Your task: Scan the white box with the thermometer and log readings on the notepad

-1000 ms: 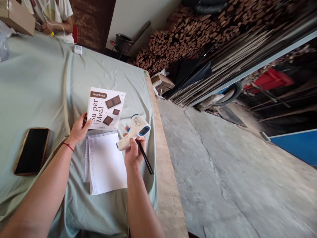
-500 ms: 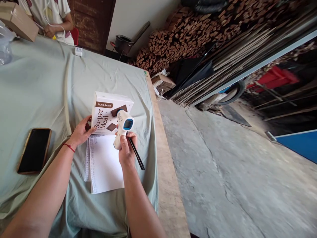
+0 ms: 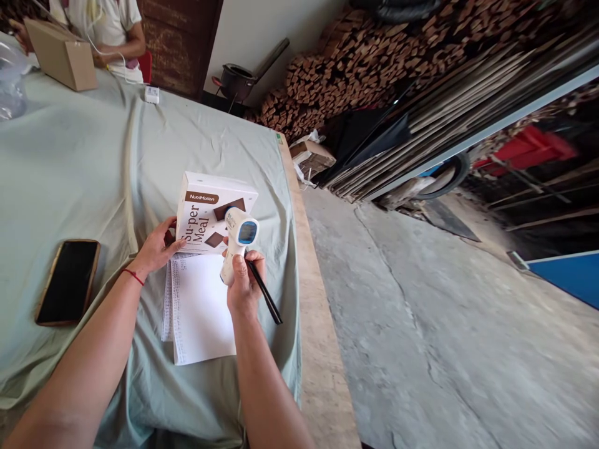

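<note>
My left hand (image 3: 160, 245) grips the lower left edge of a white box (image 3: 194, 215) printed "NutriMotion Su-per Meal", which stands upright on the cloth. In my right hand (image 3: 244, 284) is a white infrared thermometer (image 3: 233, 246) with a blue-rimmed screen (image 3: 248, 232); its nose points at the box's front, and whether it touches cannot be told. A black pen (image 3: 266, 293) sticks out of the same hand, slanting down to the right. Under my hands lie sheets of paper (image 3: 203, 318), with handwriting along the left side.
A phone (image 3: 68, 282) lies left on the green tablecloth (image 3: 84, 181). At the far edge are a small white box (image 3: 152, 95), a cardboard box (image 3: 63, 56) and a seated person (image 3: 112, 37). The wooden table edge (image 3: 322, 324) borders the concrete floor; stacked firewood (image 3: 322, 81) stands behind.
The view has shifted slightly. The far cardboard box has moved right and now rests lower, before the other person. My hands keep the same hold on the box, thermometer and pen.
</note>
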Tool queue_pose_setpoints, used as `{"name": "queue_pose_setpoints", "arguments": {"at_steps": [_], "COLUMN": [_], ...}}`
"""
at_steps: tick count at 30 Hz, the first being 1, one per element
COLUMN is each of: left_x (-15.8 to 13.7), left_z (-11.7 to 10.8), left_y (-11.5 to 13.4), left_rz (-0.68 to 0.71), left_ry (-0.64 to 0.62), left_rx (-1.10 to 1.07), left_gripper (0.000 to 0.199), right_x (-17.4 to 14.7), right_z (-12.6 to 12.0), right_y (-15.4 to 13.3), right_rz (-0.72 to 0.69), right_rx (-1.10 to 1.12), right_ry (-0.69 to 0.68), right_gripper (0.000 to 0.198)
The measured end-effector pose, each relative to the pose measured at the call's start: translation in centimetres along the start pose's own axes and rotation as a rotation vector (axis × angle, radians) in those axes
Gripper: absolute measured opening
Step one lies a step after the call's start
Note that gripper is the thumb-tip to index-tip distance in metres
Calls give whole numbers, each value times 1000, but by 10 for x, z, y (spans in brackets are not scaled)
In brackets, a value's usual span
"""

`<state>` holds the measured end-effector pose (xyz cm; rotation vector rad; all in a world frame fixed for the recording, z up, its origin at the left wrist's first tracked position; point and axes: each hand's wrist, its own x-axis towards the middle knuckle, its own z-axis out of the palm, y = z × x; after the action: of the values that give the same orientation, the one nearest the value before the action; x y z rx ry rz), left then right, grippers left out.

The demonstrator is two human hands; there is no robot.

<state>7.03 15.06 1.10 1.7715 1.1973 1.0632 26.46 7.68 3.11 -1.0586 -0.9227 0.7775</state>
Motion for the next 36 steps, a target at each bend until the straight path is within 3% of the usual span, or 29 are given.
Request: {"name": "queue_pose_setpoints", "arguments": {"at_steps": [7, 13, 15, 18, 20, 23, 26, 28, 31, 36], "left_x": [-1, 1, 2, 2, 1, 0, -1, -2, -4, -7], "left_z": [4, 5, 4, 2, 1, 2, 3, 2, -1, -5], "left_y": [-7, -16, -16, -9, -3, 7, 14, 17, 21, 26], "left_rz": [-19, 6, -30, -174, -244, -267, -266, -242, -214, -236], "left_ry": [23, 242, 380, 463, 404, 318, 169, 23, -140, -293], "left_rx": [-60, 29, 100, 210, 290, 409, 471, 505, 548, 614], "left_gripper": [82, 87, 79, 40, 16, 25, 28, 25, 29, 40], "right_x": [-2, -2, 0, 3, 5, 6, -4, -17, -35, -42], "right_z": [0, -8, -18, -36, -47, -50, -36, -20, 1, 16], "right_y": [-3, 6, 12, 21, 24, 20, 11, 9, 17, 37], "right_rz": [0, 11, 1, -29, -37, -132, -233, -169, 47, 211], "right_rx": [20, -74, -231, -597, -783, -869, -758, -590, -363, -309], "right_ry": [9, 2, -8, -56, -81, -36, -52, -133, -206, -212], "right_gripper": [46, 40, 38, 31, 26, 25, 29, 32, 31, 21]}}
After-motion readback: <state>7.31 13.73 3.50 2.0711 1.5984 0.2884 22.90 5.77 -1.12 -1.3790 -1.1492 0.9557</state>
